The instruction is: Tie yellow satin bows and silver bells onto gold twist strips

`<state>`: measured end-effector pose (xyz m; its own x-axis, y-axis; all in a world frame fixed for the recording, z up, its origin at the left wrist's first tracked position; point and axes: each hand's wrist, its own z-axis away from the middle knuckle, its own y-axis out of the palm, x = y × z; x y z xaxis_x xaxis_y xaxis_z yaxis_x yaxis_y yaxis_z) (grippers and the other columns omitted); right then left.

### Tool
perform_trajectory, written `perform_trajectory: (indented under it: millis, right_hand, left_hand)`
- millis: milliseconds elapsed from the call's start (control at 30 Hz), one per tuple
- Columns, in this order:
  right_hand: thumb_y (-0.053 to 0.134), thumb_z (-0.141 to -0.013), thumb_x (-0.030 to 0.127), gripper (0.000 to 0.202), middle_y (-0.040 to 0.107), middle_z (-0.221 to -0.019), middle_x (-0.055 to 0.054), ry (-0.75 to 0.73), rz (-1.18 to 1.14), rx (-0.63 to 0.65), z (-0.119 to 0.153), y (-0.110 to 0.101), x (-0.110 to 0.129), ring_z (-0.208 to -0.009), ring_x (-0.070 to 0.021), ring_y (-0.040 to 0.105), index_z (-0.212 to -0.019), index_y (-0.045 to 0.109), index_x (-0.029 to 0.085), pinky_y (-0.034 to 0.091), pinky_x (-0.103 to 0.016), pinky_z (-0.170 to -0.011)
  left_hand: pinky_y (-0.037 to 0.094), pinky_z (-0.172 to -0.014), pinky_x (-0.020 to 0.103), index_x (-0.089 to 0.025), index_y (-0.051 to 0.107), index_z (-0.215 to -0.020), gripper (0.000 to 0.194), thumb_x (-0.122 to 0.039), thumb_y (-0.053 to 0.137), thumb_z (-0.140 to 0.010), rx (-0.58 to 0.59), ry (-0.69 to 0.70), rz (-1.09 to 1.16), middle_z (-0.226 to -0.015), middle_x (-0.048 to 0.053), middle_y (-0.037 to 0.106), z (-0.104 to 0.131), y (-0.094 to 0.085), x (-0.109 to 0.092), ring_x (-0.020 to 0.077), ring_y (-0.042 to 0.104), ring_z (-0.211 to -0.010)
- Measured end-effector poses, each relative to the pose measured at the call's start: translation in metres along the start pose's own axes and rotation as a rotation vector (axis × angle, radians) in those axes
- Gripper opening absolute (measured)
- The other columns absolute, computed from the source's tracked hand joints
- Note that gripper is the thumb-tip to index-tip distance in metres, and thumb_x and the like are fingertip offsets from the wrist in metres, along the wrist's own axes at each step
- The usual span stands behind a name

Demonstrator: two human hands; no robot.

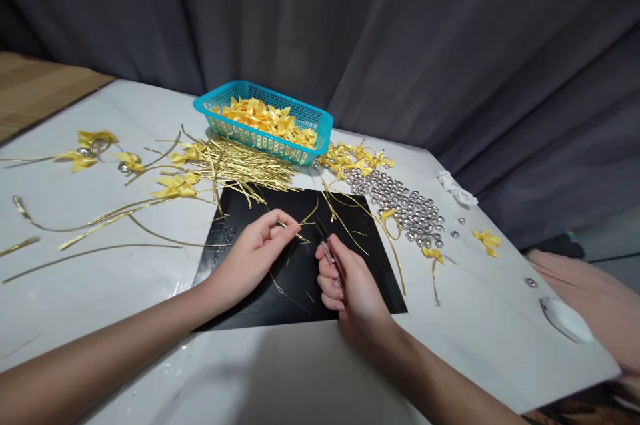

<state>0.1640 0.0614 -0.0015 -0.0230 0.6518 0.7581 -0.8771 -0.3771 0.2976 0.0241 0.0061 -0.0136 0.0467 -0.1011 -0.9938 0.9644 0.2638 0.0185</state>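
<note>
Above a black mat (240, 305), my left hand (260, 242) pinches a thin gold cord (307, 218) between thumb and fingers. My right hand (350, 278) is closed around a small cutting tool (327, 252), perhaps scissors or snips; its dark blades point up and left toward the cord. A loop of the cord rises behind the fingertips. Loose gold snippets (280, 288) lie on the mat below. Just beyond the mat is a pile of gold cords (250, 162).
A turquoise basket (320, 128) of yellow ribbon bows (265, 118) stands at the back. Many small silver bells or beads (400, 202) spread on the right, near more yellow bows (355, 158). A white computer mouse (567, 320) sits near the right edge. Grey curtain (300, 18) hangs behind.
</note>
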Motion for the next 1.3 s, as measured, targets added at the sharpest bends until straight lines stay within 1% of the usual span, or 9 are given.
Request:
perform_trajectory:
  millis: [67, 133, 233, 300, 433, 600, 733, 1000, 1300]
  right_hand:
    - [0.057, -0.071, 0.061, 0.044, 0.025, -0.044, 0.014, -0.001, -0.003, 0.002, 0.000, 0.003, -0.004, -0.034, -0.0005, 0.011, -0.071, 0.039, 0.021, 0.005, -0.014, -0.033]
    - [0.057, -0.067, 0.066, 0.049, 0.025, -0.043, 0.014, -0.015, 0.043, 0.026, 0.001, 0.006, -0.008, -0.033, -0.0009, 0.011, -0.070, 0.035, 0.022, 0.005, -0.015, -0.033]
    - [0.060, -0.063, 0.068, 0.054, 0.026, -0.045, 0.014, -0.080, 0.118, 0.067, 0.005, 0.012, -0.013, -0.033, -0.0011, 0.014, -0.068, 0.031, 0.022, 0.007, -0.016, -0.033]
    - [0.059, -0.064, 0.067, 0.054, 0.027, -0.047, 0.013, -0.108, 0.140, 0.096, 0.007, 0.013, -0.015, -0.035, -0.0010, 0.015, -0.067, 0.030, 0.022, 0.009, -0.016, -0.033]
    - [0.057, -0.068, 0.065, 0.051, 0.027, -0.049, 0.013, -0.105, 0.156, 0.147, 0.008, 0.012, -0.015, -0.035, -0.0007, 0.016, -0.067, 0.030, 0.022, 0.009, -0.017, -0.034]
    - [0.056, -0.069, 0.064, 0.050, 0.027, -0.048, 0.013, -0.079, 0.128, 0.185, 0.005, 0.011, -0.014, -0.033, -0.0002, 0.014, -0.068, 0.031, 0.022, 0.008, -0.016, -0.033]
    - [0.056, -0.072, 0.061, 0.047, 0.026, -0.048, 0.014, -0.058, 0.095, 0.200, 0.003, 0.010, -0.014, -0.033, -0.0002, 0.012, -0.069, 0.031, 0.022, 0.007, -0.016, -0.034]
    - [0.057, -0.073, 0.058, 0.045, 0.027, -0.047, 0.014, -0.062, 0.065, 0.231, 0.003, 0.009, -0.014, -0.033, 0.0002, 0.013, -0.068, 0.032, 0.021, 0.008, -0.014, -0.033]
    - [0.060, -0.069, 0.059, 0.049, 0.028, -0.046, 0.014, -0.056, 0.062, 0.232, 0.002, 0.008, -0.012, -0.033, 0.0012, 0.013, -0.066, 0.031, 0.021, 0.008, -0.013, -0.032]
  left_hand:
    - [0.015, -0.041, 0.021, -0.019, 0.048, -0.078, 0.022, -0.040, 0.050, -0.086, 0.002, -0.003, 0.014, -0.052, -0.010, 0.030, 0.000, 0.000, 0.002, 0.0071, 0.021, -0.044]
    - [0.016, -0.042, 0.021, -0.019, 0.047, -0.077, 0.023, -0.040, 0.050, -0.086, 0.005, -0.009, 0.018, -0.051, -0.010, 0.030, 0.000, 0.001, 0.002, 0.0072, 0.021, -0.044]
    - [0.019, -0.043, 0.021, -0.019, 0.047, -0.076, 0.023, -0.040, 0.050, -0.085, 0.003, -0.014, 0.004, -0.051, -0.010, 0.031, 0.000, 0.001, 0.001, 0.0077, 0.024, -0.045]
    - [0.022, -0.044, 0.020, -0.019, 0.047, -0.075, 0.023, -0.039, 0.050, -0.085, 0.007, -0.005, -0.008, -0.052, -0.009, 0.035, 0.001, 0.002, 0.000, 0.0078, 0.028, -0.047]
    - [0.027, -0.049, 0.020, -0.019, 0.048, -0.074, 0.022, -0.037, 0.050, -0.085, 0.040, 0.013, -0.009, -0.055, -0.008, 0.041, 0.001, 0.003, -0.002, 0.0083, 0.035, -0.051]
    - [0.028, -0.050, 0.021, -0.018, 0.047, -0.075, 0.023, -0.038, 0.049, -0.085, 0.074, -0.001, -0.008, -0.056, -0.007, 0.043, 0.000, 0.004, -0.001, 0.0087, 0.035, -0.053]
    - [0.028, -0.052, 0.022, -0.018, 0.047, -0.075, 0.023, -0.039, 0.048, -0.086, 0.102, 0.006, -0.013, -0.058, -0.007, 0.043, -0.001, 0.003, 0.002, 0.0092, 0.036, -0.054]
    - [0.028, -0.053, 0.022, -0.018, 0.046, -0.076, 0.023, -0.038, 0.047, -0.087, 0.105, 0.014, -0.035, -0.060, -0.007, 0.043, -0.002, 0.002, 0.003, 0.0089, 0.035, -0.056]
    - [0.029, -0.055, 0.024, -0.018, 0.045, -0.076, 0.024, -0.040, 0.047, -0.087, 0.142, 0.017, -0.023, -0.061, -0.006, 0.045, -0.002, 0.001, 0.007, 0.0095, 0.038, -0.059]
